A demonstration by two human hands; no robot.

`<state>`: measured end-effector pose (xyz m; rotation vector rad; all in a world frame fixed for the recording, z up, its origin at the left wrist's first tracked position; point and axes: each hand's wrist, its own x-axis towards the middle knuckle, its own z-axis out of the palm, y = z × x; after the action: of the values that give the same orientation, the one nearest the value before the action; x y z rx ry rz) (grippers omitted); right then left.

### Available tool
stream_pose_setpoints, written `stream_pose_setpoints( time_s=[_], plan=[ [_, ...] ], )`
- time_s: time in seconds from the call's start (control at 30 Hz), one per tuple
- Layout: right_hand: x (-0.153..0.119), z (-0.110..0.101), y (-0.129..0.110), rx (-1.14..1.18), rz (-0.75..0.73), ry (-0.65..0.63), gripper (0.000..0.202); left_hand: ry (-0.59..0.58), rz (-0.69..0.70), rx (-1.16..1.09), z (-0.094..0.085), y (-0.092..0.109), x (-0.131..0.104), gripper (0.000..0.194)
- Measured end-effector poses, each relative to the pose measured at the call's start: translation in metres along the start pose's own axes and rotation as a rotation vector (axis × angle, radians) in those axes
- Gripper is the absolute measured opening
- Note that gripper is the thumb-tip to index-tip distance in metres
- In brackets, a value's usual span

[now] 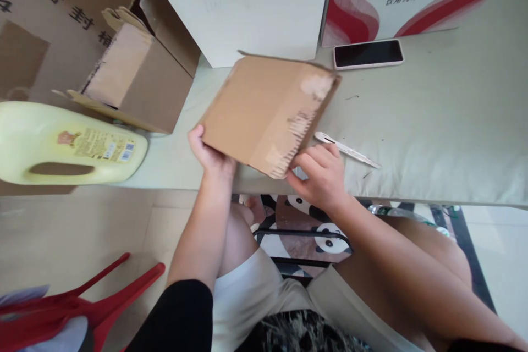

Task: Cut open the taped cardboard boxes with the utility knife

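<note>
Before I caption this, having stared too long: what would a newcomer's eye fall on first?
Probably the brown cardboard piece at centre, held by the left hand, the right hand at its ragged edge. Next, the pale yellow jug at far left and red-and-white box at upper right.

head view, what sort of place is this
Likely a room in a home: a panda-patterned mat on the pale floor, a soft-looking surface and a phone lying on it.

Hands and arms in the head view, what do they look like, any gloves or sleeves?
The left hand and right hand are bare, with no gloves or watch showing. A plain black sleeve covers the left upper arm; little of the right sleeve shows, but it looks dark.
</note>
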<state>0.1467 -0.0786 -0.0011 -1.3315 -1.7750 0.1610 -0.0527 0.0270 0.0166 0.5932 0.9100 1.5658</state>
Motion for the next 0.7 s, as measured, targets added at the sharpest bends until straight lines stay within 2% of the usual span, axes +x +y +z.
stream_pose_setpoints(
  time_s=[0.07,0.1,0.13,0.23,0.33,0.37,0.43,0.5,0.57,0.63,0.7],
  plan=[
    [0.006,-0.01,-0.001,0.07,-0.099,0.06,0.015,0.0,0.011,-0.013,-0.01,0.012,0.006,0.038],
    [0.009,-0.014,0.001,0.105,-0.094,0.09,0.012,-0.008,-0.003,-0.022,-0.016,0.017,0.007,0.041],
    [0.013,-0.019,0.006,0.125,-0.039,0.123,0.01,-0.021,-0.011,-0.024,-0.022,0.021,0.008,0.043],
    [0.024,-0.028,0.031,0.092,0.252,0.243,0.007,-0.063,-0.003,-0.004,-0.033,0.029,0.007,0.04],
    [0.033,-0.035,0.058,0.115,0.501,0.285,0.029,-0.126,-0.04,-0.028,-0.031,0.033,0.004,0.037],
    [0.035,-0.038,0.064,0.197,0.568,0.237,0.034,-0.137,-0.067,-0.051,-0.028,0.034,0.004,0.037],
    [0.037,-0.047,0.069,0.443,0.729,0.046,0.034,-0.131,-0.133,-0.089,-0.022,0.035,0.004,0.036],
    [0.037,-0.061,0.064,0.689,0.924,-0.175,0.035,-0.089,-0.187,-0.094,-0.018,0.034,0.007,0.035],
    [0.035,-0.078,0.055,0.847,1.082,-0.311,0.039,-0.042,-0.215,-0.096,-0.014,0.032,0.011,0.03],
    [0.033,-0.094,0.046,0.914,1.153,-0.32,0.04,0.004,-0.253,-0.097,-0.011,0.028,0.014,0.029],
    [0.028,-0.11,0.044,0.898,1.156,-0.238,0.036,0.025,-0.315,-0.091,-0.007,0.025,0.013,0.036]
  ],
)
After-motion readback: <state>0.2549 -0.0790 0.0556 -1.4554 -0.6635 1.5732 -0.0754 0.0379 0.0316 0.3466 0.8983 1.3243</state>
